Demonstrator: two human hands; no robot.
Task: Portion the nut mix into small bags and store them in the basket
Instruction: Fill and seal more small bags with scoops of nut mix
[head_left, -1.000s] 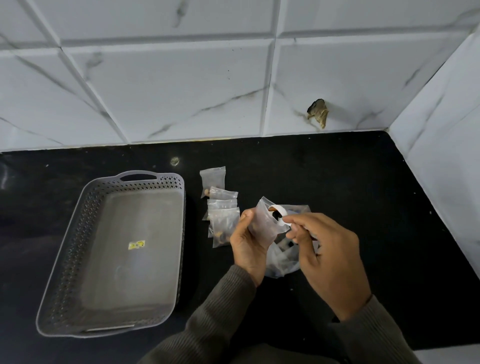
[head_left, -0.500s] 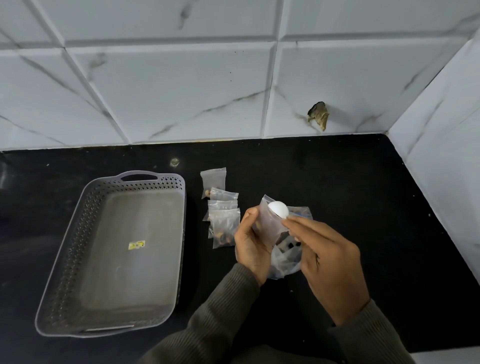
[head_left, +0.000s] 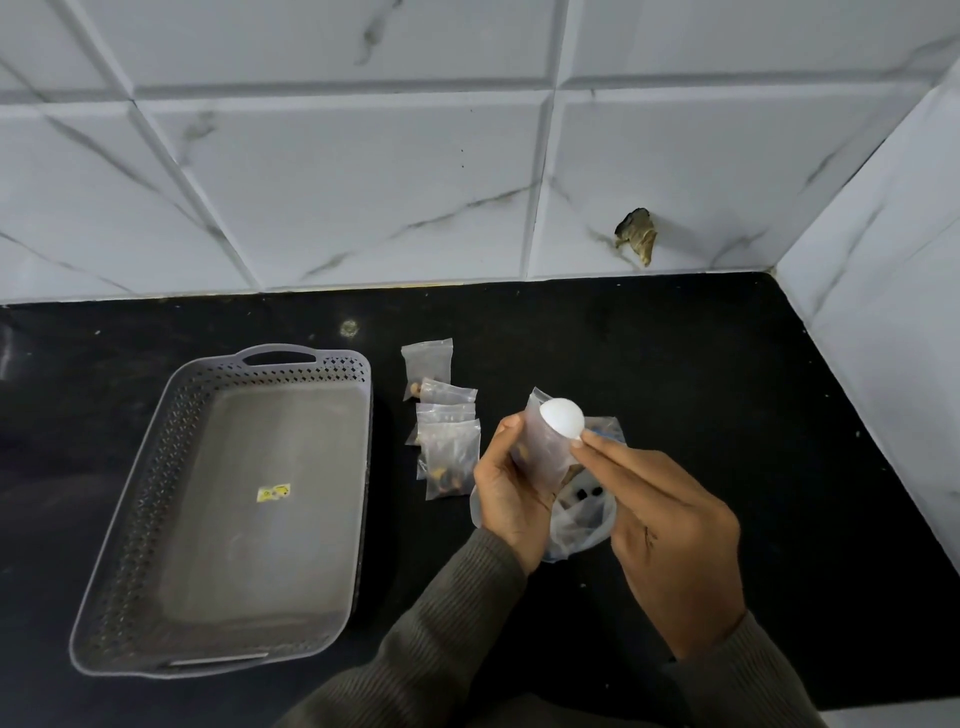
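Note:
My left hand (head_left: 506, 488) holds a small clear bag (head_left: 543, 452) upright above the counter. My right hand (head_left: 670, 530) pinches the handle of a white spoon (head_left: 562, 421), whose bowl is turned over at the bag's mouth. Under both hands lies the large clear bag of nut mix (head_left: 582, 519), open, with dark pieces showing. Several small filled bags (head_left: 448, 447) lie in a loose row to the left of my hands. A grey perforated basket (head_left: 156, 467) stands at the left with nothing inside but a small sticker.
A black counter (head_left: 701, 389) runs to white marble-patterned wall tiles at the back and on the right. A broken hole (head_left: 636, 240) marks the back wall near the corner.
The spoon's bowl has tipped from facing up with nuts in it to bottom up at the small bag's mouth. My left hand kept the bag steady.

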